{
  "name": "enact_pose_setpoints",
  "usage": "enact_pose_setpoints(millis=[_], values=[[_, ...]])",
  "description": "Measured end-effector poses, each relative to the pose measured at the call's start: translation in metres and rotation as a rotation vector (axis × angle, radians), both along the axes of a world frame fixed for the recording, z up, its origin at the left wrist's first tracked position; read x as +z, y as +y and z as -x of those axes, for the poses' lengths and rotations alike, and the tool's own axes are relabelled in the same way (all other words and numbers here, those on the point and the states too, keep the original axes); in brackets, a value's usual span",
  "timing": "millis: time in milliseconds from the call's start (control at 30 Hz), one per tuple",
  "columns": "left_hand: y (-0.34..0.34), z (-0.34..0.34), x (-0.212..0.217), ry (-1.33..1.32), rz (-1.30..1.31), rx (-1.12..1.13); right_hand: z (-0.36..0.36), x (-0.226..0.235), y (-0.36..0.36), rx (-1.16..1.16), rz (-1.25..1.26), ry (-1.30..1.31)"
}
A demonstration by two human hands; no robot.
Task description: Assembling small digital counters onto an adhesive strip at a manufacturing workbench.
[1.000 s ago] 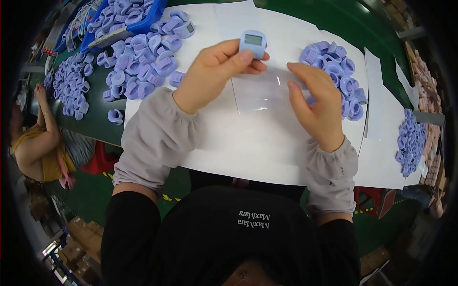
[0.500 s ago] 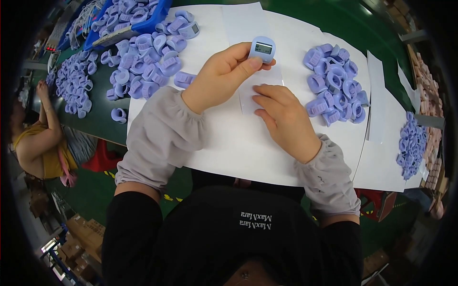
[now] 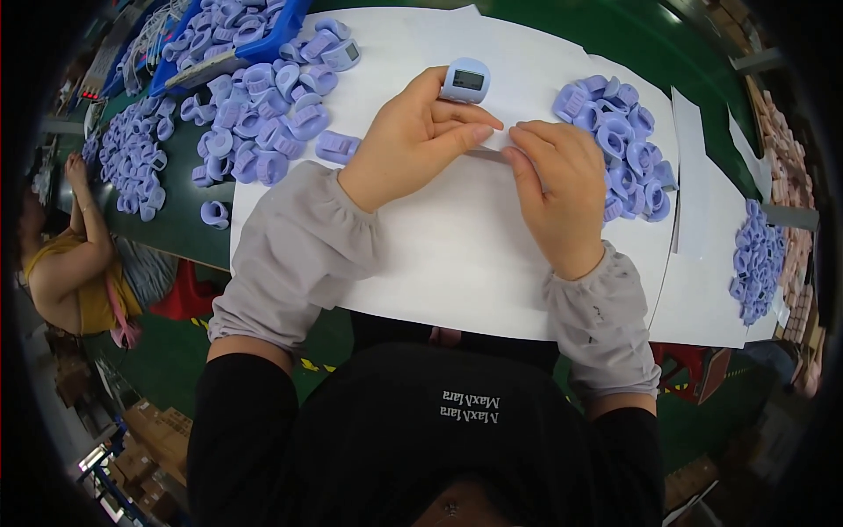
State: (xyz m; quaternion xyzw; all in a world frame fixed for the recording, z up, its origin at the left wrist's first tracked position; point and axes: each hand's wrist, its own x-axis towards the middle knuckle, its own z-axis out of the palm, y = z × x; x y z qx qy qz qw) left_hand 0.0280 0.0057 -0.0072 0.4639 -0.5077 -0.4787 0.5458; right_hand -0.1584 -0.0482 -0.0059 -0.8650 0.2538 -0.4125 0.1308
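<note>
A small lavender device [image 3: 468,81] with a dark little screen sits at the index finger of my left hand [image 3: 399,145], its screen facing up. The same hand's thumb and lower fingers are closed near one edge of a thin pale sheet [image 3: 492,149], seen almost edge-on. My right hand [image 3: 562,180] pinches the sheet's other side, fingertips close to my left thumb. Most of the sheet's face is hidden by its angle. Beside my left wrist lies a single lavender device [image 3: 336,147] on the white tabletop [image 3: 430,263].
Lavender devices are heaped at left [image 3: 255,123] and right [image 3: 623,145]. At the far left stands a blue bin [image 3: 294,22] of more. Another pile [image 3: 757,263] lies far right, near white paper sheets [image 3: 692,176]. A person [image 3: 83,255] sits at the left.
The thin sheet has come up off the table between my hands. My right hand has moved right and up, and the device has shifted from my left thumb's grip to the index finger.
</note>
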Motion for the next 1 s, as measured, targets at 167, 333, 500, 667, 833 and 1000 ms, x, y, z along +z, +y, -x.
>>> enact_pose_setpoints(millis=[167,333,500,667,833,1000], values=[[0.0,0.002,0.0,0.046,-0.038,0.031,-0.001,0.003,0.005,-0.092,0.076,0.051],[0.0,0.004,0.0,0.057,-0.039,0.041,-0.002,0.002,0.006,-0.107,0.094,0.076],[0.001,0.006,-0.001,0.083,-0.063,0.083,-0.003,0.0,0.007,-0.118,0.222,0.112],[0.001,0.007,0.001,0.105,-0.127,0.095,-0.005,0.0,0.009,-0.123,0.243,0.091],[0.002,0.008,0.004,0.119,-0.125,0.075,-0.004,0.002,0.01,-0.091,0.123,0.03],[0.004,0.008,0.002,0.053,-0.057,0.063,-0.001,0.009,0.01,-0.032,-0.336,-0.079]])
